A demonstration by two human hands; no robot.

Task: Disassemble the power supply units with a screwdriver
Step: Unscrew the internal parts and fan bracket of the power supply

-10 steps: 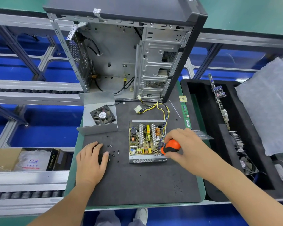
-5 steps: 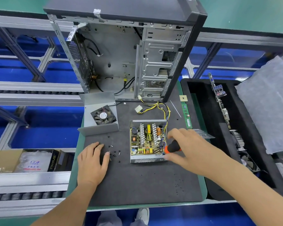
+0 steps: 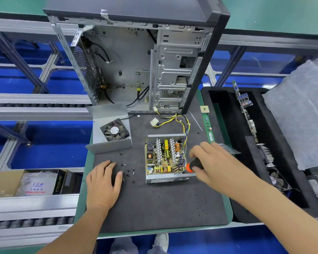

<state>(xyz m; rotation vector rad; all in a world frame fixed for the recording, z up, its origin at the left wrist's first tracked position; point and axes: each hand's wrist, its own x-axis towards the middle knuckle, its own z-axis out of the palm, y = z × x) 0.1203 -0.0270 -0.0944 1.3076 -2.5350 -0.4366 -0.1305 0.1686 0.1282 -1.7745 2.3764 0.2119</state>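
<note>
Power supply unit [image 3: 166,158] sits open near the middle of the dark foam mat [image 3: 154,204], its lid removed and its circuit board, heat sinks and coils exposed inside the metal tray. Yellow and black cables [image 3: 174,120] run from its far right corner toward the computer case [image 3: 136,57], which stands upright at the far edge of the mat with its side panel off. The detached cover with fan [image 3: 111,130] lies to the left of the unit, well apart from it. Loose screws [image 3: 128,171] are scattered on the mat between the unit and the left hand [image 3: 103,182]. The left hand rests palm down on the mat with its fingers relaxed and slightly spread, the thumb tip just beside the screws; it holds nothing. The right hand [image 3: 211,165] grips the screwdriver [image 3: 193,165], fingers and thumb curled around the black and orange handle, at the near right corner of the unit. The screwdriver tip is hidden, so contact with a screw cannot be confirmed. A green memory module [image 3: 207,125] and a small chip [image 3: 204,109] lie on the right part of the mat. A black foam tray [image 3: 218,107] to the right holds a motherboard [image 3: 245,109] set on edge and other parts.
</note>
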